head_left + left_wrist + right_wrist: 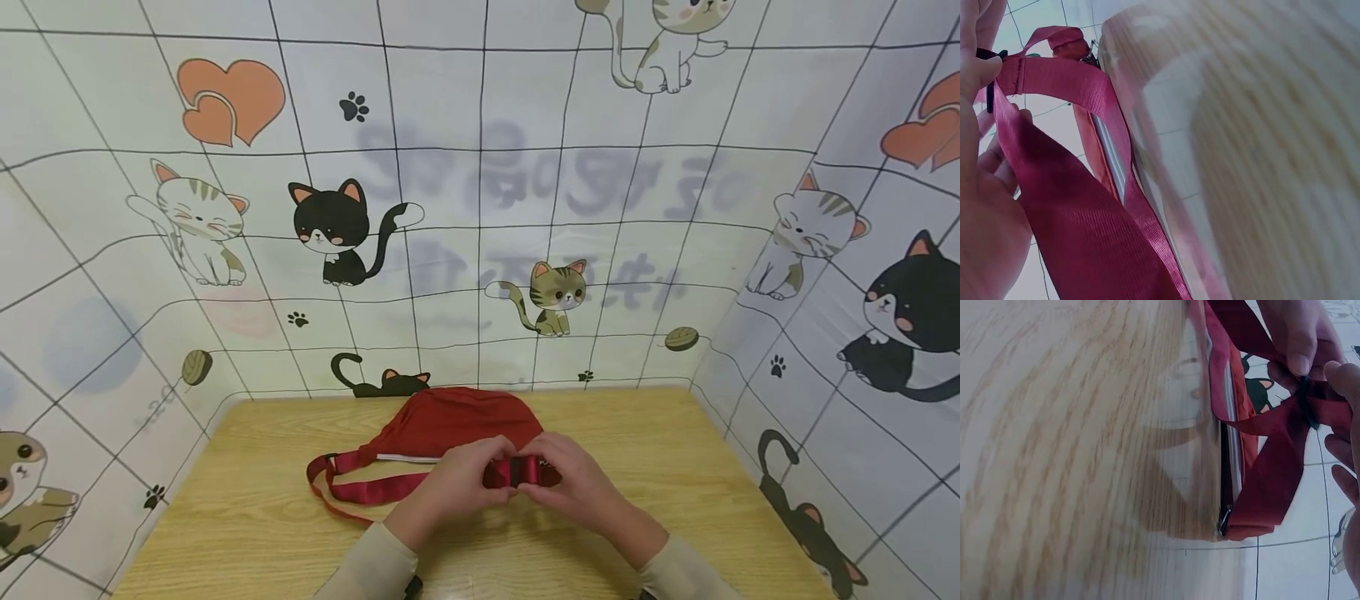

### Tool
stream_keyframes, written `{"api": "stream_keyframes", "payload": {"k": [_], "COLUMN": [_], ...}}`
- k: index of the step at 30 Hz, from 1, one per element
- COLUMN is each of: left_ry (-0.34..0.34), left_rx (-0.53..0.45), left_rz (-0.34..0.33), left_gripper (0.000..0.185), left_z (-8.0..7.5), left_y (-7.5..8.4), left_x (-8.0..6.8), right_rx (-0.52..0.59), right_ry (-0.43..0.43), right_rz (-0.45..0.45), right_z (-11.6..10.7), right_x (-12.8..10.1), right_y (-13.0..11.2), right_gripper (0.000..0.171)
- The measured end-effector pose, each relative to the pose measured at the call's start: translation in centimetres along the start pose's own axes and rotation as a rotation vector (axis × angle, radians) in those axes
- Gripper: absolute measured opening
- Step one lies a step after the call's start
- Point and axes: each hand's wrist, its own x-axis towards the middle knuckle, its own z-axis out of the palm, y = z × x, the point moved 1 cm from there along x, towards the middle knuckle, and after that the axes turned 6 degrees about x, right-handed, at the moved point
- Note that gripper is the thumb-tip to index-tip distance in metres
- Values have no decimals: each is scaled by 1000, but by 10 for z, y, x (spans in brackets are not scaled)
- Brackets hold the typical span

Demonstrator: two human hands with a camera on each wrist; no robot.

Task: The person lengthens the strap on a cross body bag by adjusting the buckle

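A red waist bag [465,421] lies on the table, its red webbing strap [386,490] looping out to the left. Both hands meet in front of the bag at a black strap slider [516,472]. My left hand [459,479] pinches the webbing at the slider's left side, thumb right at the black bar [990,94] in the left wrist view. From the other side, my right hand [576,482] holds the webbing between thumb and fingers. Around the slider [1307,403], the strap folds and hangs in a loop in the right wrist view.
The wooden table [247,517] has a glossy top that mirrors the strap. A white cloth wall [450,192] with grid lines and printed cats stands behind and at both sides. The bag's pale zip [1110,153] faces the hands.
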Motion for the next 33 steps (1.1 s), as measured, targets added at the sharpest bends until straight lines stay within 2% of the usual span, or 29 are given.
{"api": "stream_keyframes", "payload": {"k": [5,9,14,18,21,26,33], "left_ry": [5,6,2,3,5,-1,-9], "left_rx": [18,39,53,54,37,7,-11], "left_rz": [2,16,27,32,28,13,2], "left_gripper": [45,45,45,44,43,43,43], "left_z": [3,2,1,1,0,-1,-3], "left_y": [-8,-9,-6,-5,-6,-8,-15], "left_x": [0,0,0,1,0,-2,-5], "right_rx": [94,130,6,-94,-108,-62,75], "right_ry": [38,14,-48,-45,-37,-4,78], "right_rz": [35,54,38,-3,2,20,24], "right_z": [-7,-8,-1,2,3,1,-6], "right_x": [-5,-5,4,7,5,1,-6], "right_y": [2,0,-4,-4,-3,0,1], "right_gripper": [48,49,49,46,47,46,48]}}
